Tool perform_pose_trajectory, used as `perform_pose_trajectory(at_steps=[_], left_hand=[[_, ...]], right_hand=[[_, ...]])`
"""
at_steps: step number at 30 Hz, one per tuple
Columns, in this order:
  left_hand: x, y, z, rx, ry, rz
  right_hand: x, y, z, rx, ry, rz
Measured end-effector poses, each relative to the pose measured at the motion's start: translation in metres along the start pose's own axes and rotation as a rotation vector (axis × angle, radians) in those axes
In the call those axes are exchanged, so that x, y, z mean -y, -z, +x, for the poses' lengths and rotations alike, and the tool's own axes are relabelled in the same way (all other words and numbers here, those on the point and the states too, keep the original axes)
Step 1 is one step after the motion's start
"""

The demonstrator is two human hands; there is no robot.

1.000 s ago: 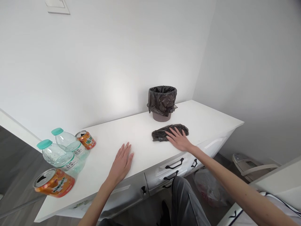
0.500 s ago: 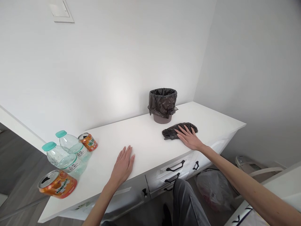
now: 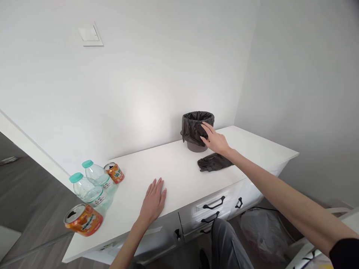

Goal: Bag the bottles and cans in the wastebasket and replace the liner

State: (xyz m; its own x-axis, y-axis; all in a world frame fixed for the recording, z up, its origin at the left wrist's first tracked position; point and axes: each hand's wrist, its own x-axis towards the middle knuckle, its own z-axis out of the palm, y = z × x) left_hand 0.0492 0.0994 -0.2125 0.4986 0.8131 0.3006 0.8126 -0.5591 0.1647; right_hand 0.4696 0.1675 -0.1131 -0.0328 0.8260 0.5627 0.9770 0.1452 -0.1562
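My left hand (image 3: 153,200) lies flat on the white cabinet top (image 3: 179,177), fingers stretched and nothing under them that I can see. In front of a small bin (image 3: 197,147) lined with a black plastic bag (image 3: 192,130), my right hand (image 3: 215,140) is raised with thumb and fingers apart, holding nothing. Whether its fingertips touch the liner I cannot tell. Below that hand a folded black plastic bag (image 3: 212,163) rests on the cabinet top, its right part hidden by my forearm.
At the left end stand two clear bottles with teal caps (image 3: 84,188) and two orange soda cans (image 3: 84,219). Black-handled drawers (image 3: 213,203) form the cabinet front. A pale plastic bag (image 3: 263,231) sits on the floor at right. A switch (image 3: 91,35) is on the wall.
My right hand has lifted off the folded black bag and moved up and left to the lined bin. My left hand stays flat on the cabinet top. The view has shifted slightly.
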Motion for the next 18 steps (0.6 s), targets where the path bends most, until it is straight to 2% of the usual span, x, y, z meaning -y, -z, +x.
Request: perform_pose_trajectory(at_steps=[3,7,13,18], left_hand=[[0.004,-0.006,-0.001,-0.017,-0.006,-0.005],[0.008,-0.012,-0.002,-0.028,-0.012,-0.029],[0.003,-0.002,-0.001,-0.001,0.016,-0.06],[-0.001,0.0,-0.004,-0.006,0.015,-0.035]], right_hand=[[0.012,0.009,0.045,0.031,-0.063,-0.032],[0.019,0.004,0.078,0.012,-0.099,0.015],[0.029,-0.006,0.084,-0.096,-0.124,0.185],[0.054,0.004,0.07,-0.101,-0.052,0.324]])
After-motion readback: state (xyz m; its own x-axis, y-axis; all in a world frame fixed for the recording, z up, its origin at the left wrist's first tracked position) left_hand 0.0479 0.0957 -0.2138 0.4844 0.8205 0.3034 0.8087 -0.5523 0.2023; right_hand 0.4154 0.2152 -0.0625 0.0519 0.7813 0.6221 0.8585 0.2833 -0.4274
